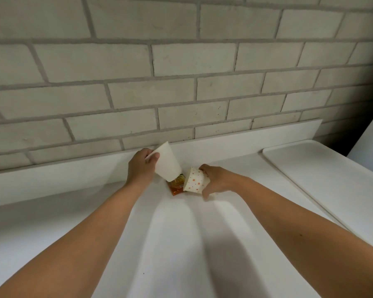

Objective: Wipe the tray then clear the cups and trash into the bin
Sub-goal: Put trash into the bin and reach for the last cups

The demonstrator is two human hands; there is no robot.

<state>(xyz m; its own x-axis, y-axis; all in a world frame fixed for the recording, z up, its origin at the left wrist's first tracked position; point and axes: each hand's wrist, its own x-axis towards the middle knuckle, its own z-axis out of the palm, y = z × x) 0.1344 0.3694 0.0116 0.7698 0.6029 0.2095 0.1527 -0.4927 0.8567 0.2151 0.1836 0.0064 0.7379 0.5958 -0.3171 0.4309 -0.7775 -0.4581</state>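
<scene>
My left hand (140,166) grips a plain white paper cup (168,164), tilted with its base down toward the counter. My right hand (213,180) holds a white cup with orange dots (195,183), tipped on its side. Between and under the two cups lies an orange snack wrapper (176,187) flat on the white counter, partly hidden by both cups. A white tray (323,179) rests on the counter at the right, apart from both hands. No bin is in view.
The white counter (170,244) runs from the front edge to a low white backsplash (235,140) under a grey brick wall. A dark gap (342,145) opens past the counter's far right corner.
</scene>
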